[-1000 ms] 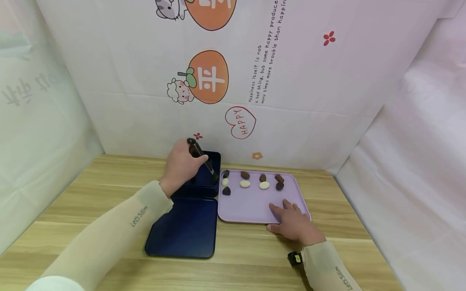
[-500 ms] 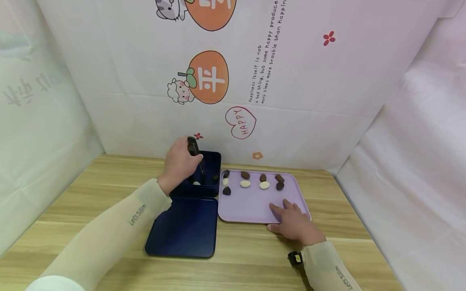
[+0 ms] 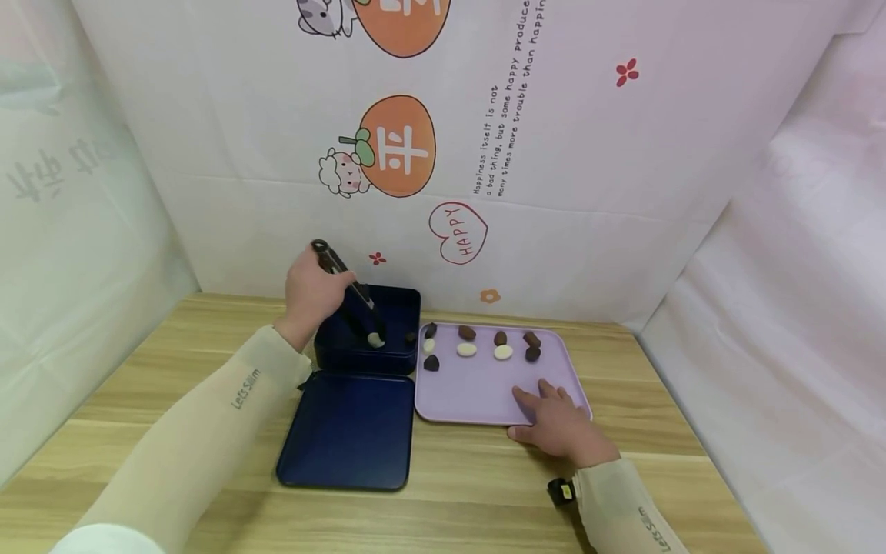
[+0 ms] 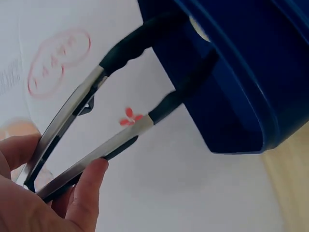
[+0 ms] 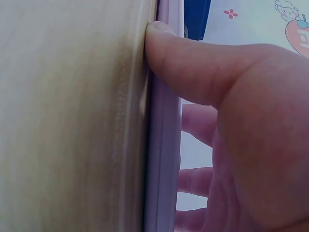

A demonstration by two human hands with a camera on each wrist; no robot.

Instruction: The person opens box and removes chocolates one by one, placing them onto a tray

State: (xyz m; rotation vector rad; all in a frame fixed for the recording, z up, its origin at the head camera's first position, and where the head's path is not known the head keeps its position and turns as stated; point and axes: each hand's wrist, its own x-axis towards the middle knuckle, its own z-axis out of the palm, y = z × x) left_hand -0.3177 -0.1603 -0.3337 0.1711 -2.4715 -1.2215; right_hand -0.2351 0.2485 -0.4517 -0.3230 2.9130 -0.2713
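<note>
My left hand holds black-and-silver tongs, thumb on one arm and fingers on the other. The tongs reach down into a deep navy box. Near their tips lies a pale oval piece; whether they pinch it I cannot tell. In the left wrist view the tong arms stand apart and their tips are hidden by the box wall. My right hand holds the near rim of a lilac tray, thumb outside the rim and fingers spread inside.
Several small brown, black and white pieces lie in two rows and a short column on the tray. One dark piece sits in the box. A flat navy lid lies before the box. A printed cloth hangs behind.
The left hand and tongs have moved left within the box, away from the dark piece at its right, to the pale piece. The right hand and the tray stay put.
</note>
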